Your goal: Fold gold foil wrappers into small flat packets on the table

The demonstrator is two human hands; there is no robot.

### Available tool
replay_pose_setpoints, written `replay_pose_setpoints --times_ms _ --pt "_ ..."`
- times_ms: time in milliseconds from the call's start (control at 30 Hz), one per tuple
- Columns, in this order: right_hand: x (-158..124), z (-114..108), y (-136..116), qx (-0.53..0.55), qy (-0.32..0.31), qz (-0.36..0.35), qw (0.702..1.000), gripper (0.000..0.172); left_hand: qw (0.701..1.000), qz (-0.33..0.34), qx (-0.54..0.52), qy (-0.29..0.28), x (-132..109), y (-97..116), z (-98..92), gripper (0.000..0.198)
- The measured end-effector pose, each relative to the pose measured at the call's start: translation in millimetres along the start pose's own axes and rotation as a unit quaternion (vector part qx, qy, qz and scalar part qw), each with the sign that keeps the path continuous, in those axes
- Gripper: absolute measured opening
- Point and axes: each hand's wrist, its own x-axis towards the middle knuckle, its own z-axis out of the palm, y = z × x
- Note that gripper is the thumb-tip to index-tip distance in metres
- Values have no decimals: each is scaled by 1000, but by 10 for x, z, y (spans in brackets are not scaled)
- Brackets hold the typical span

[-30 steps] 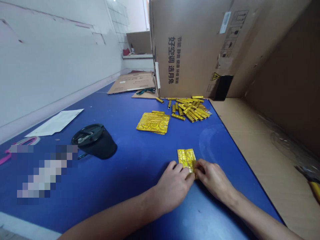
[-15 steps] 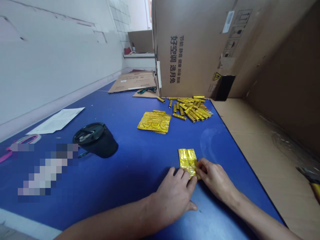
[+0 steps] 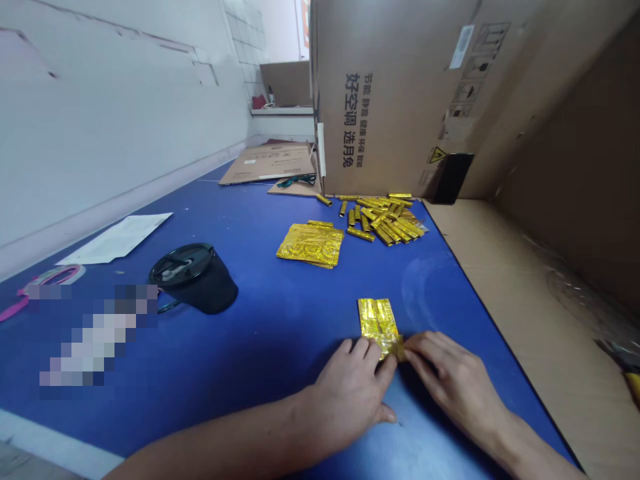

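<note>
Our left hand [image 3: 350, 393], fingers lying slightly spread, presses the lower edge of a gold foil strip [image 3: 379, 327] flat on a blue work table [image 3: 280, 333], while our right hand [image 3: 450, 373] closes narrowly on the strip's lower right end. Beyond them lie a stack of flat gold foil packets [image 3: 311, 245] and, to the left, a black lidded cup [image 3: 194, 279] and a white paper sheet [image 3: 117, 238]. Farthest off, a heap of rolled gold foil sticks [image 3: 383, 220] sits against a printed cardboard box [image 3: 390, 100], beside a flattened cardboard sheet [image 3: 267, 163].
</note>
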Motion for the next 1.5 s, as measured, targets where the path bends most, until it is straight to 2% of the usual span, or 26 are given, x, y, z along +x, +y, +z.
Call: replay_pose_setpoints --times_ms 100,233,367,467,733,1267,1400,1500 --pt "13 48 49 -43 -20 80 996 24 1000 -5 -4 2 -1 6 11 70" --pt "46 117 83 7 -57 84 995 22 1000 -2 -1 -10 4 9 10 70" --pt "92 126 63 2 -57 177 982 22 1000 -9 -5 -7 9 25 10 71" --pt "132 113 57 3 -64 208 976 26 1000 -12 -2 -2 10 39 14 69" --pt "217 133 -12 29 -90 193 977 19 1000 -13 10 9 -24 39 48 72" --pt "252 157 -78 -86 -114 195 970 18 1000 -18 19 -8 -28 46 43 69" --pt "184 193 -52 -105 -73 172 977 19 1000 -18 15 -3 -30 43 41 68" --pt "103 207 -53 -100 6 66 993 22 1000 -13 16 0 -30 31 19 67"
